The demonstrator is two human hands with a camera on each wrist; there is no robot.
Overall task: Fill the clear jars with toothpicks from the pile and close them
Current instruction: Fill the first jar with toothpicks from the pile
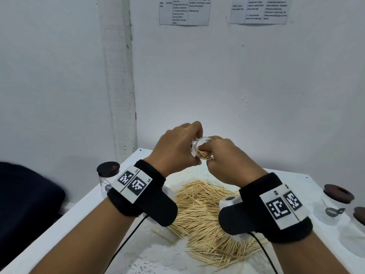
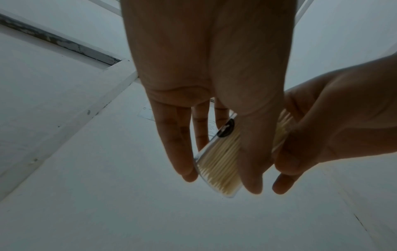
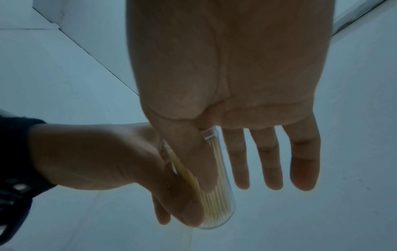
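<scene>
My left hand grips a clear jar above the table, tilted with its open mouth toward me. Toothpicks stand packed inside the jar, lying along its wall. My right hand is at the mouth, thumb and forefinger pinching a bunch of toothpicks that reaches into the jar. Its other three fingers are stretched out straight. The loose toothpick pile is spread on the white table under both wrists. The jar carries no lid.
A clear jar with a black lid stands at the table's left edge. Two jars with brown lids stand at the right. A dark cloth-covered shape lies left of the table. White walls close the corner behind.
</scene>
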